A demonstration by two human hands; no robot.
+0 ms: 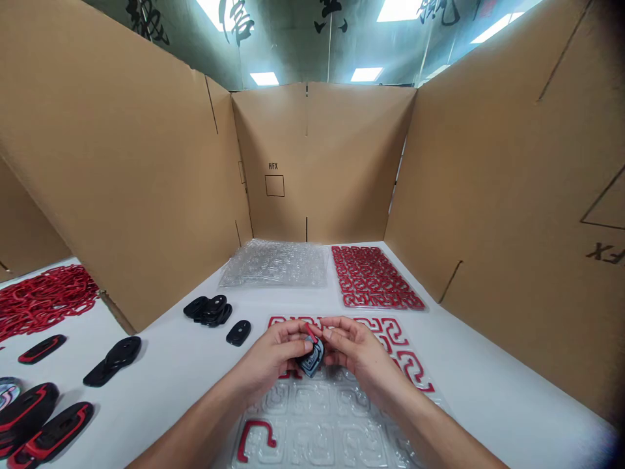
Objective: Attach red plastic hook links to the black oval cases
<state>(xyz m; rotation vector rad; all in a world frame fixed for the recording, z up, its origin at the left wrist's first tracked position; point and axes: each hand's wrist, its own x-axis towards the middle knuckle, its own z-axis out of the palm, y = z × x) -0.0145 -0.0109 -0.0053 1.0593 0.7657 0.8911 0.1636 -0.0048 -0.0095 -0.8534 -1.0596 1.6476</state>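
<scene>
Above a clear plastic tray (317, 433), both my hands meet at a small black plastic shell (312, 362) with a pale lined pattern on its face. My left hand (279, 352) grips the shell between thumb and fingers. A red trim piece (310, 332) sticks up from the shell's upper end, and my right hand (355, 348) pinches at it with closed fingertips. How far the red piece is seated in the shell is hidden by my fingers. Curved red trim pieces (414, 366) lie in the tray's far rows, and one more (256, 426) rests at its near left.
Black shells lie in a pile (209, 310), with a single one (239, 333) beside it. At left are more black parts (114, 358), red-trimmed ones (58, 433) and a red heap (46, 296). Behind stand clear trays (273, 264) and a full red tray (375, 277). Cardboard walls (322, 163) enclose the table.
</scene>
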